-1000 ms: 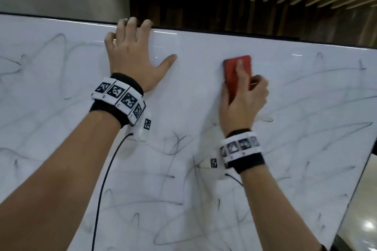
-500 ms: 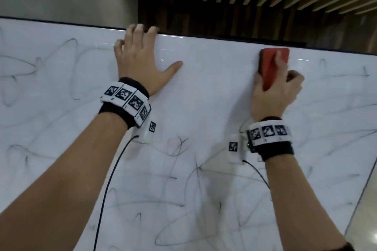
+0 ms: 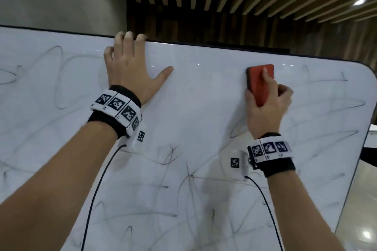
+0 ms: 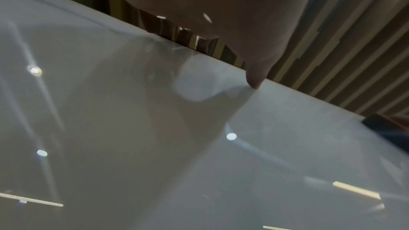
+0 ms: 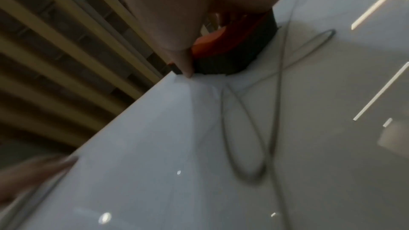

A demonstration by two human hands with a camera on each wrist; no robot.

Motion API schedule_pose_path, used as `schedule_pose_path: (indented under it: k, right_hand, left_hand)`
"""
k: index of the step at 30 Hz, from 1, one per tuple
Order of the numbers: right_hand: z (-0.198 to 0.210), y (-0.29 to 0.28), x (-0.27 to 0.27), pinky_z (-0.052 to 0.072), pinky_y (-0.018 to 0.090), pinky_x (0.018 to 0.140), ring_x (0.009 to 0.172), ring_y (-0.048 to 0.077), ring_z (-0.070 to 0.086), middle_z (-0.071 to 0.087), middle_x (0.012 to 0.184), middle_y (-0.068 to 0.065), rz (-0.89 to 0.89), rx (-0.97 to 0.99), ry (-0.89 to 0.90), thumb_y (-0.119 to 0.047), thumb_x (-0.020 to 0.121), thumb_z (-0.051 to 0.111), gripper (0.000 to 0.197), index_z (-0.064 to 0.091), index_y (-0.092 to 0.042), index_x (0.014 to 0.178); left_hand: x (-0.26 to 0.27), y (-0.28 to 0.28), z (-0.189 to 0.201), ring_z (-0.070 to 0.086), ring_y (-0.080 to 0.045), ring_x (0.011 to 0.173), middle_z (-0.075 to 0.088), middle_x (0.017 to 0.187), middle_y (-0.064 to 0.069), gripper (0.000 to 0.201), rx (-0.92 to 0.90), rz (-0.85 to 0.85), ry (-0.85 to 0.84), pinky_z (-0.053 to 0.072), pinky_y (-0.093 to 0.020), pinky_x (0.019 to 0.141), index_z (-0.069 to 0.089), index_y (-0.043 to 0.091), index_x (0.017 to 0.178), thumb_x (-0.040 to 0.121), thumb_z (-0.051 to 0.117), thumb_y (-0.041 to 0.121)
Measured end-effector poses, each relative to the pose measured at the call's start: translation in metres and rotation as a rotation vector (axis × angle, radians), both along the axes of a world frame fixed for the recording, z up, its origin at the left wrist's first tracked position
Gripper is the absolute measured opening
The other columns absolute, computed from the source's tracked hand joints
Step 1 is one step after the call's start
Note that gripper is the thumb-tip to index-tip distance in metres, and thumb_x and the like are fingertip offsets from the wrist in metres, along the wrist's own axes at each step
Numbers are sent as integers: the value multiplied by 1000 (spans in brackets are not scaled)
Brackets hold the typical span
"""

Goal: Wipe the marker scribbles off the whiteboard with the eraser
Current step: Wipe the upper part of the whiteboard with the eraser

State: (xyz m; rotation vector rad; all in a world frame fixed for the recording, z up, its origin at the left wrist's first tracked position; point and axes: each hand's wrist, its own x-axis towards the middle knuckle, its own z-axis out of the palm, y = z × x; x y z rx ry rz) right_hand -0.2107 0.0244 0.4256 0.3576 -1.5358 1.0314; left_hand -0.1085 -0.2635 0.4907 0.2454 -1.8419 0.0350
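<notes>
While the eraser [image 3: 259, 83] presses flat on the whiteboard [image 3: 204, 108] near its top right, the right hand [image 3: 267, 106] grips it, fingers curled round its red back. Scribbles [image 3: 336, 104] lie just right of it and below; the patch between the hands looks wiped. Left hand [image 3: 126, 69] rests flat, fingers hooked over the top edge, thumb spread.

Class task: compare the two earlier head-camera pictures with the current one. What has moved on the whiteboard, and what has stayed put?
The right hand, gripping the red eraser, swept right along the whiteboard near its top edge. The left hand stayed hooked over the top edge. Scribbles lower down remain.
</notes>
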Motion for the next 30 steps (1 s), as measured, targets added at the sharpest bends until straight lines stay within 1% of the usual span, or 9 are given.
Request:
schedule_pose_path:
  k: [2,6,8,14,17,22,25,27,30]
  right_hand:
    - [-17,-23,10,36,43,101,107,26,41,44,127,20,-22,28,1,-26,92,70,57,53,-27,147]
    - [-75,-75,38,41,47,97,109,31,46,50,128,17,-19,557,119,-24,94,69,46,60,-34,139]
    - [-67,-52,29,40,47,97,112,32,46,53,129,17,-54,652,169,-23,95,69,45,61,-36,138]
    - [21,111,-29,41,52,107,117,41,53,51,136,21,-146,151,25,-12,83,64,59,60,-26,140]
    - [29,124,-41,40,53,109,122,38,49,54,135,22,-158,55,82,-6,75,56,57,67,-17,131]
    - [-54,11,-10,33,62,113,136,44,45,55,139,27,49,535,281,10,83,63,41,76,-12,116]
    - [-65,29,-8,27,60,120,141,42,42,56,142,21,35,760,285,7,90,58,43,75,-19,119]
    - [-37,72,-24,33,58,116,136,45,45,55,140,23,-21,630,273,8,88,60,44,74,-18,121]
    - [10,159,-54,39,49,113,125,46,49,53,138,25,-122,162,131,4,82,58,50,71,-16,126]
  left_hand:
    - [0,6,1,28,-38,146,39,149,-18,89,16,23,-1,25,-54,114,36,10,144,86,39,77]
    - [1,33,8,29,-37,146,39,149,-19,76,-6,-19,-35,22,-55,116,40,14,144,89,46,66]
    - [-6,61,11,29,-33,147,39,151,-15,65,-129,-104,-62,20,-54,118,43,20,143,90,49,56]
    - [-38,123,16,34,-31,144,42,150,-9,67,-219,-158,-178,21,-51,118,35,23,152,93,45,53]
    - [-47,130,14,42,-34,133,47,142,-11,67,-215,-69,-128,26,-54,114,37,21,149,92,38,57]
    - [-54,138,9,36,-38,139,42,147,-14,61,-155,-75,-103,23,-55,118,36,19,148,95,34,49]
    - [-55,134,10,35,-38,139,42,148,-14,59,-160,-91,-97,23,-55,117,36,20,148,96,35,48]
    - [-56,133,9,36,-37,139,42,147,-15,59,-162,-101,-82,23,-55,117,36,20,147,95,36,48]
    - [-56,134,7,35,-37,139,42,148,-14,62,-159,-105,-70,22,-54,117,35,20,148,94,37,52]
